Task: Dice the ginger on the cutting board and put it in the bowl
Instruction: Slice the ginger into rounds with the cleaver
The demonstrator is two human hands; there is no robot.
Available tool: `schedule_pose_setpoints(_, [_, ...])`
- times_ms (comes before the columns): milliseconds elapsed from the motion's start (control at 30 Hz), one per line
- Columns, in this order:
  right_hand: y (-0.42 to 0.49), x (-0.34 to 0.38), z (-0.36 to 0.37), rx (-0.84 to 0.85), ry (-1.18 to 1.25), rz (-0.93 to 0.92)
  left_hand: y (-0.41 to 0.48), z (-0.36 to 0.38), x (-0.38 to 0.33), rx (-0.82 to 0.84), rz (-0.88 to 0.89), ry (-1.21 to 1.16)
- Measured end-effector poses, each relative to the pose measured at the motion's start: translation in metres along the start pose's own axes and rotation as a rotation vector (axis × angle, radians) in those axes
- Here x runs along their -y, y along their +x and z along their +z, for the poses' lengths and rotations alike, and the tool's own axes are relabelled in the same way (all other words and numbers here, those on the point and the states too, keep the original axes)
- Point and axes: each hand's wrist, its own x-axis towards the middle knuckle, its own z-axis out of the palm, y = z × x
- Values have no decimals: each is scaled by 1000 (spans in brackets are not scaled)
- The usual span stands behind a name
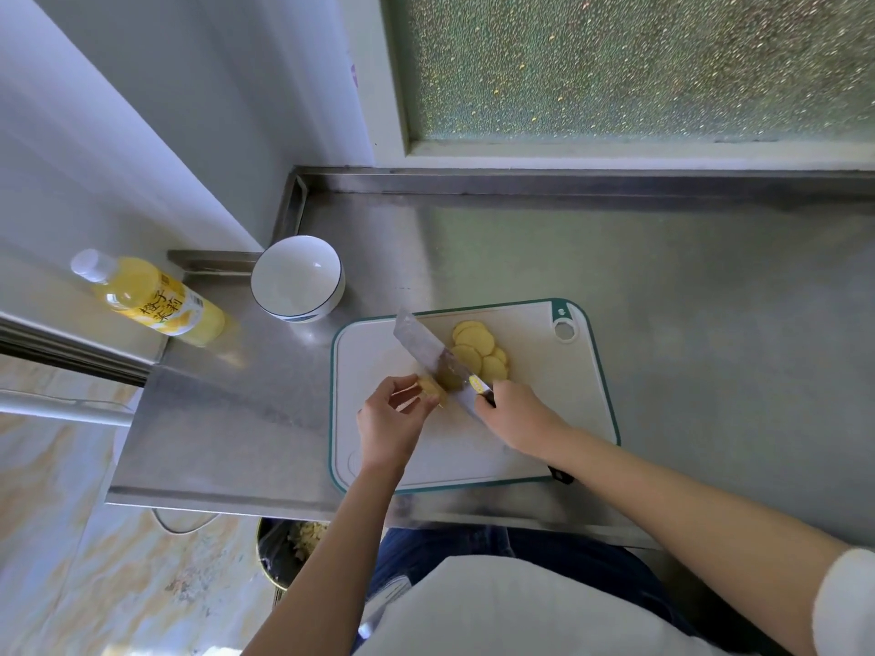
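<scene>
A white cutting board (558, 409) with a green rim lies on the steel counter. Several round yellow ginger slices (478, 348) lie overlapped on its far part. My left hand (390, 421) pinches a small ginger piece (432, 389) at the board's left side. My right hand (513, 419) grips the handle of a cleaver (428, 355), whose wide blade rests against the ginger piece, tip pointing to the far left. The white bowl (297, 278) with a dark rim stands empty beyond the board's left corner.
A bottle of yellow drink (151, 300) stands left of the bowl near the counter (710, 286) edge. A frosted window runs behind the counter. A bin (284, 551) with scraps sits on the floor below the counter's front edge.
</scene>
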Motion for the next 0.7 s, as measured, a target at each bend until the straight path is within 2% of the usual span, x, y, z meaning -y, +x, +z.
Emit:
schedule_pose_setpoints(333, [0,0,-10,-47,-9,-18,-2,9,-2,-31,9,-76])
schedule_pose_setpoints(700, [-18,4,-15,-61,-36,-76,4,14,-2,-49,44,-5])
